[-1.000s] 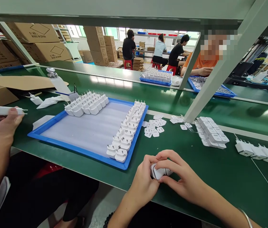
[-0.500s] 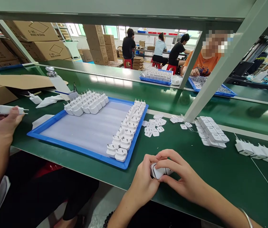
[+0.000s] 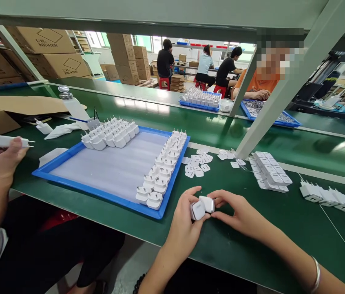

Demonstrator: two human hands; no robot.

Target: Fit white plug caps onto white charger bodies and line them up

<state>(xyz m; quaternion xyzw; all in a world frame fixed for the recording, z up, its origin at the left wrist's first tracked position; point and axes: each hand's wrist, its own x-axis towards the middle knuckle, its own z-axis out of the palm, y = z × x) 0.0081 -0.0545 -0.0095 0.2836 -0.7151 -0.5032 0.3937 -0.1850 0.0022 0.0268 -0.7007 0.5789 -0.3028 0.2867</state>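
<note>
My left hand (image 3: 186, 222) is closed around a white plug charger (image 3: 197, 210), its rounded square face towards me. A second white charger (image 3: 206, 204) lies against it, pinched at its right end by the fingers of my right hand (image 3: 238, 210). Both hands are just above the green table's front edge. Beyond them lies a scatter of small white label cards (image 3: 197, 163). To the left stands a blue-rimmed tray (image 3: 99, 200) with rows of white chargers (image 3: 160, 173), pins up, along its right side and back left corner.
Stacked white chargers (image 3: 270, 171) and several loose ones (image 3: 327, 197) sit on the right. A slanted metal post (image 3: 270, 106) rises behind the cards. At the left edge, a co-worker's hand (image 3: 4, 161) holds a row of white chargers. Another person in orange works across the table.
The two chargers between my hands have turned so their faces show more. My right hand has opened outward and shifted to the right end. The co-worker across has moved a hand over the tray.
</note>
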